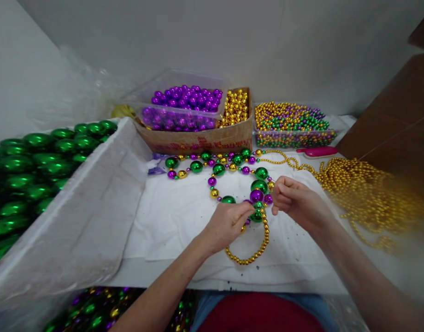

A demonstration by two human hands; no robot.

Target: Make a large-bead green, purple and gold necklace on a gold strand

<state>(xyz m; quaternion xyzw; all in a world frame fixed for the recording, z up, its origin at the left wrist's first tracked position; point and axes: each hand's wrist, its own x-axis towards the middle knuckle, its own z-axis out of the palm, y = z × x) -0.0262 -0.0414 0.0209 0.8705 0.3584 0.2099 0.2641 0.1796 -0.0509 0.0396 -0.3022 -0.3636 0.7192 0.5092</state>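
My left hand (229, 223) is closed in a pinch on a bead necklace (258, 186), next to its large purple and green beads. From beside those fingers a strand of small gold beads (266, 233) loops down over the white cloth. Just right of the large beads is my right hand (293, 200), its fingers curled closed; whatever they hold, if anything, is too small to make out. More of the green, purple and gold beads (196, 166) lie in loops beyond both hands.
Large green beads (39, 159) fill a white foam box (129, 184) at left. Behind stand a bin of purple beads (184, 103), gold beads (236, 108) in a cardboard box (198, 140), and a tub of small mixed beads (295, 122). Gold bead strands (364, 193) and a pink-handled tool (319, 151) lie right.
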